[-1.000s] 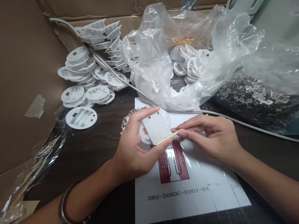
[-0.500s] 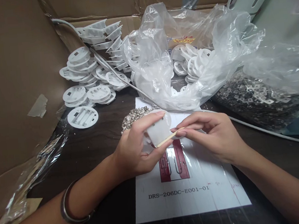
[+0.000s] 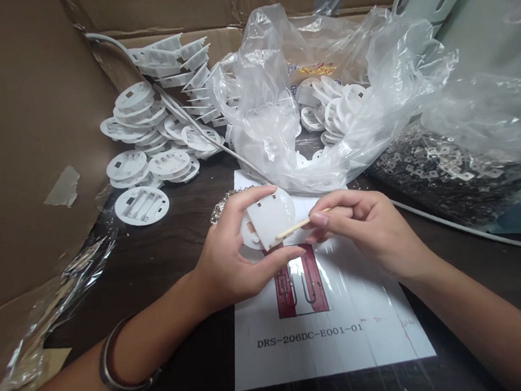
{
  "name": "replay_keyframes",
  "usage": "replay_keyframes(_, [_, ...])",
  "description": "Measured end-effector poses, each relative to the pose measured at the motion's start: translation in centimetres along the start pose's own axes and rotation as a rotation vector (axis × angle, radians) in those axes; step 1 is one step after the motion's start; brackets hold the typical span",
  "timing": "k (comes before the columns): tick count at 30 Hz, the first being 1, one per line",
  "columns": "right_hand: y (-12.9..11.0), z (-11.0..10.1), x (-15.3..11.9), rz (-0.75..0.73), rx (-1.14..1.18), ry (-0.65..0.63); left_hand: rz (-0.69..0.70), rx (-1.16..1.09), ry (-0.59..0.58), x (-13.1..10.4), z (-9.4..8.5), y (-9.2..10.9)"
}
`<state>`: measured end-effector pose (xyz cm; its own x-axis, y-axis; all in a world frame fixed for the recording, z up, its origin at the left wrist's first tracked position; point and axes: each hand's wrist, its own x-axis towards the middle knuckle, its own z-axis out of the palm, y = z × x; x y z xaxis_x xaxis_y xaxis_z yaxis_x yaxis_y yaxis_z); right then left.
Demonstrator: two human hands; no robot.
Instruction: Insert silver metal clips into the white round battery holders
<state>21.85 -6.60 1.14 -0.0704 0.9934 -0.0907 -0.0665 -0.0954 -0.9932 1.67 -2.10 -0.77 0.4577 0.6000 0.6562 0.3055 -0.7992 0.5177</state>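
My left hand point(image 3: 233, 252) grips a round white plastic battery holder point(image 3: 269, 219) between fingers and thumb, its boxy back turned up and small metal tabs showing at the edges. Pinched in my right hand point(image 3: 364, 229) is a thin pale wooden stick point(image 3: 297, 227). The stick's tip lies at the lower edge of the holder's raised back. Behind the left hand, partly hidden, sits a small heap of metal contacts point(image 3: 219, 208). Under both hands lies a printed sheet point(image 3: 297, 356) with a red diagram.
Stacks of white battery holders point(image 3: 134, 112) stand at the back left, with a single holder point(image 3: 141, 205) in front. A clear plastic bag point(image 3: 267, 122) with more holders is behind the hands. Another bag of metal pieces point(image 3: 449, 167) lies right. A grey cable point(image 3: 473, 231) crosses the table.
The stick's tip has gone from along the holder's bottom edge onto its raised back. The left thumb has come off that edge, and the holder has tilted, showing more of its back.
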Motion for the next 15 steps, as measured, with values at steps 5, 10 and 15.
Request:
replay_keyframes(5, [0.10, -0.33, 0.16, 0.051, 0.039, 0.046, -0.091, -0.039, -0.017, -0.14, 0.05, 0.12])
replay_keyframes(10, [-0.01, -0.19, 0.08, 0.054, -0.057, -0.019, -0.093, -0.053, -0.019, -0.05, 0.14, 0.17])
replay_keyframes(15, [0.00, 0.08, -0.05, 0.023, -0.115, 0.017, -0.104, -0.028, -0.034, -0.28, 0.26, -0.02])
